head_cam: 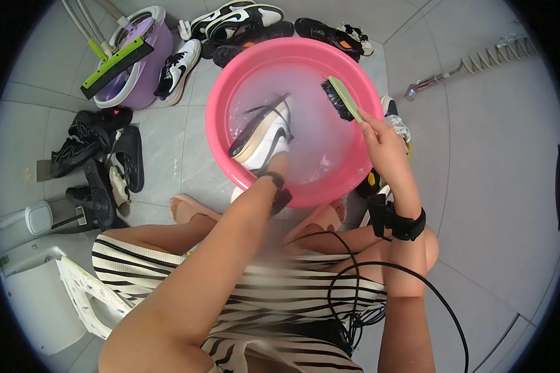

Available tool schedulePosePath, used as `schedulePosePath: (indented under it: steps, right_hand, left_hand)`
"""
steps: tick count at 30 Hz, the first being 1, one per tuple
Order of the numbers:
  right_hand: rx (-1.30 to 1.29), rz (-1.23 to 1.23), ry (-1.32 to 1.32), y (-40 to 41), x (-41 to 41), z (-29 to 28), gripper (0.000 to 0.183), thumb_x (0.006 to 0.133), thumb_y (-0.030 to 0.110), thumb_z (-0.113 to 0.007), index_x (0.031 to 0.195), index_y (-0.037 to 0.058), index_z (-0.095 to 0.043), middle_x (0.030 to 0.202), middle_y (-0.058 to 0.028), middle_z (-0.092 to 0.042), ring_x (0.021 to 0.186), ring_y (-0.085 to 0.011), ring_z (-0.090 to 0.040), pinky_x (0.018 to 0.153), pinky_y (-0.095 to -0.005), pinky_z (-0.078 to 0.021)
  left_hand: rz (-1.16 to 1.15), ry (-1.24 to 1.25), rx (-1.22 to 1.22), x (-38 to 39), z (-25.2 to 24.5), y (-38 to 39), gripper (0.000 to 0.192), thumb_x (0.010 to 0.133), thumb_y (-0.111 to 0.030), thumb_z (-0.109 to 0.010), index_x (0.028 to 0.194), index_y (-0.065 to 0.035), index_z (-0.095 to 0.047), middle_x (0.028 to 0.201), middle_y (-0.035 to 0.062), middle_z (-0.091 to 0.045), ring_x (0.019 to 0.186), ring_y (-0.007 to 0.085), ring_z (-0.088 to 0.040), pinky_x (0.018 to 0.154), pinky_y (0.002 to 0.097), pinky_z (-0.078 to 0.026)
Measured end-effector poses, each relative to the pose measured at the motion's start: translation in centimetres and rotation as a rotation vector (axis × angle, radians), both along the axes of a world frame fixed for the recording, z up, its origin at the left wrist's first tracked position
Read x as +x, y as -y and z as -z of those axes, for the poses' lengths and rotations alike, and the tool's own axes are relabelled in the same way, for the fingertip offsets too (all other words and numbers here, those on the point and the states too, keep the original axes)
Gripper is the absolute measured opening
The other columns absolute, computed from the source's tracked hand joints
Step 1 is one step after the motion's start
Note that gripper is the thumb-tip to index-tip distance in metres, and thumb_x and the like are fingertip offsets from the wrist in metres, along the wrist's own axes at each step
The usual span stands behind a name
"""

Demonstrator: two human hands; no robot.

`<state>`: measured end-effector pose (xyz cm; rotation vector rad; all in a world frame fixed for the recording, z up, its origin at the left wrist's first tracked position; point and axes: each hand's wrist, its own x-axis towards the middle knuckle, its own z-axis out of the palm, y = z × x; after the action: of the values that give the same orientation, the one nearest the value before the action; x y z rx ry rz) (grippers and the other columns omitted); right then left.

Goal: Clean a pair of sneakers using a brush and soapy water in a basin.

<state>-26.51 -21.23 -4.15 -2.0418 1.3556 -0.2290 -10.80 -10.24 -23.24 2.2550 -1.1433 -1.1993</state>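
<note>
A pink plastic basin (pixel 218 154) of cloudy, soapy water (pixel 317 140) stands on the floor before me. A wet white sneaker (pixel 267 142) with a black swoosh and dark laces is tilted on its side at the basin's left. My left hand (pixel 278 164) holds it near the ankle opening; the fingers are hidden in or behind the shoe. My right hand (pixel 383 143) grips the handle of a green scrubbing brush (pixel 345 99) over the right side of the basin. The brush's dark bristles face left, apart from the sneaker.
Several shoes (pixel 245 21) lie behind the basin, with more dark shoes (pixel 93 154) at left. A purple mop bucket (pixel 156 60) and green squeegee (pixel 116 67) stand back left. A coiled shower hose (pixel 490 56) hangs at right. A black cable (pixel 429 279) loops by my right arm.
</note>
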Motion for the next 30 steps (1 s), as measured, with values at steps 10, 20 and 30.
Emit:
schedulePosePath:
  steps: [10,20,30]
  right_hand:
    - [-0.088,-0.045,0.094,0.3,-1.4,1.5,0.033,0.091,0.022,-0.05,0.122,0.0113,-0.054,0.073,-0.0085,-0.056,0.066,-0.0114,-0.049,0.065,-0.0249,-0.0426]
    - [-0.015,-0.024,0.101,-0.2,-0.8,0.1,0.033,0.09,0.021,-0.05,0.121,0.0102,-0.054,0.065,-0.0069,-0.051,0.06,-0.011,-0.045,0.059,-0.0253,-0.0407]
    - [-0.136,-0.08,0.204,-0.2,-1.4,0.3,0.033,0.089,0.021,-0.051,0.118,0.0073,-0.055,0.065,-0.0094,-0.053,0.057,-0.0128,-0.046,0.057,-0.0262,-0.0398]
  left_hand:
    - [0.387,0.248,0.009,-0.4,7.3,1.6,0.057,0.076,-0.047,-0.058,0.111,-0.0033,-0.054,0.114,0.0191,-0.052,0.104,0.0339,-0.05,0.091,0.0395,-0.04]
    - [0.03,-0.033,0.324,2.1,10.8,2.1,0.072,0.084,-0.062,-0.036,0.104,0.0027,-0.061,0.102,0.0216,-0.061,0.095,0.032,-0.059,0.083,0.0362,-0.044]
    - [0.132,-0.188,0.295,1.4,9.0,3.5,0.054,0.088,-0.046,-0.04,0.104,0.0013,-0.059,0.101,0.0211,-0.061,0.091,0.0303,-0.059,0.079,0.0379,-0.044]
